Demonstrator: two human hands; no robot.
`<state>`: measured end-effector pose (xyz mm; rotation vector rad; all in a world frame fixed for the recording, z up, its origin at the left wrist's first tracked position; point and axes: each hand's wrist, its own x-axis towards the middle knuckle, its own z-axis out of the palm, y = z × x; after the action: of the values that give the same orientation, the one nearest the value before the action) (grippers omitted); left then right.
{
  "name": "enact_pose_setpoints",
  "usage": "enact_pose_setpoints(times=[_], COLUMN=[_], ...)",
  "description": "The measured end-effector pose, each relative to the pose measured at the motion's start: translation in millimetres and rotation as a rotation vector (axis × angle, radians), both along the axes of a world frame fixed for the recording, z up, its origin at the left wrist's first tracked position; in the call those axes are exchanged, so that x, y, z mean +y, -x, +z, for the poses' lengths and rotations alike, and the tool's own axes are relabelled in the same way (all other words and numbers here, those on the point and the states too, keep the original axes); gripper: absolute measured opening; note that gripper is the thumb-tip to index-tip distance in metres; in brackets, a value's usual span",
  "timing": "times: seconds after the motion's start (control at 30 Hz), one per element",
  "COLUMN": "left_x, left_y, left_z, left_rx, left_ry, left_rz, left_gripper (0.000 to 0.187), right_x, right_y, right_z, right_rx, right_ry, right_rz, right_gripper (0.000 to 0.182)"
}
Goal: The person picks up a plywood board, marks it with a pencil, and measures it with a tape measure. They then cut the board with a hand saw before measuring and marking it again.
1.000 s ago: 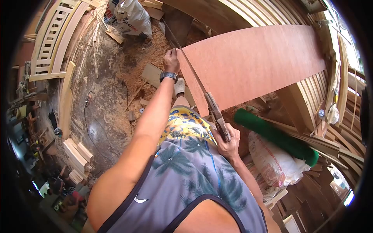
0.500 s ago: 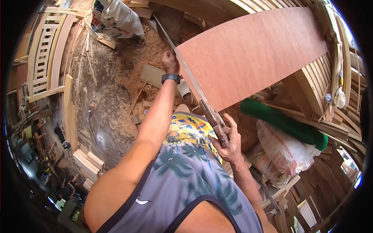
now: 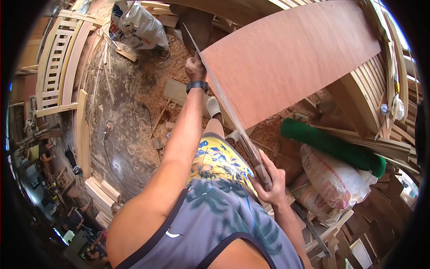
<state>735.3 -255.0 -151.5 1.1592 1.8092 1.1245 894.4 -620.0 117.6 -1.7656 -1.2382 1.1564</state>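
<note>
A large reddish plywood panel (image 3: 291, 62) with one curved edge reaches away from me to the right. My left hand (image 3: 195, 68), wearing a black watch, is closed at the panel's near left end, its fingertips partly hidden. My right hand (image 3: 272, 179) grips the worn brown handle of a long, tapering tool, which looks like a handsaw (image 3: 219, 92) seen edge-on. Its thin blade lies along the panel's left end and passes close beside my left hand, with the tip pointing away from me.
Slatted wooden frames (image 3: 58, 58) stand at the left, others at the right. A white sack (image 3: 139, 27) is at the back. A green roll (image 3: 331, 145) lies on filled sacks (image 3: 331, 179) at the right. Sawdust, offcuts and a cord (image 3: 107, 143) lie on the floor. People are at the far lower left.
My right hand has drawn back toward my body, and the handsaw has slid back with it. My left hand stays at the panel's end. The view has shifted slightly.
</note>
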Motion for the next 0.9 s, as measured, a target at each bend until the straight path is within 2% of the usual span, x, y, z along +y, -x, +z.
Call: enact_pose_setpoints(times=[0.07, 0.17, 0.3, 0.53, 0.77, 0.8, 0.83, 0.9], left_x=[10, 11, 6, 14, 8, 5, 1, 4], left_y=[2, 3, -3, 2, -2, -2, -2, -2], left_z=[-19, -7, 5, -13, 2, 8, 14, 11], left_rx=[-0.047, 0.094, 0.035, -0.032, -0.027, 0.034, 0.097, 0.056], left_ry=[-0.040, -0.011, -0.064, -0.080, -0.102, -0.112, -0.120, -0.111], left_rz=[0.033, 0.010, 0.048, 0.053, 0.074, 0.065, 0.054, 0.067], left_gripper=[0.066, 0.066, 0.063, 0.066, 0.064, 0.063, 0.062, 0.063], right_x=[-29, -61, -72, 12, -69, -79, -84, -63], right_y=[-9, -19, -22, 0, -20, -20, -20, -16], right_z=[11, 29, 24, -29, 41, 47, 50, 42], right_rx=[-0.012, -0.035, -0.012, 0.017, -0.056, -0.064, -0.071, -0.096], right_ry=[-0.026, -0.057, -0.005, -0.117, -0.110, -0.058, -0.004, -0.039], right_rz=[0.001, 0.009, 0.015, -0.013, 0.013, 0.000, -0.016, -0.025], right_gripper=[0.073, 0.073, 0.079, 0.071, 0.071, 0.072, 0.073, 0.072])
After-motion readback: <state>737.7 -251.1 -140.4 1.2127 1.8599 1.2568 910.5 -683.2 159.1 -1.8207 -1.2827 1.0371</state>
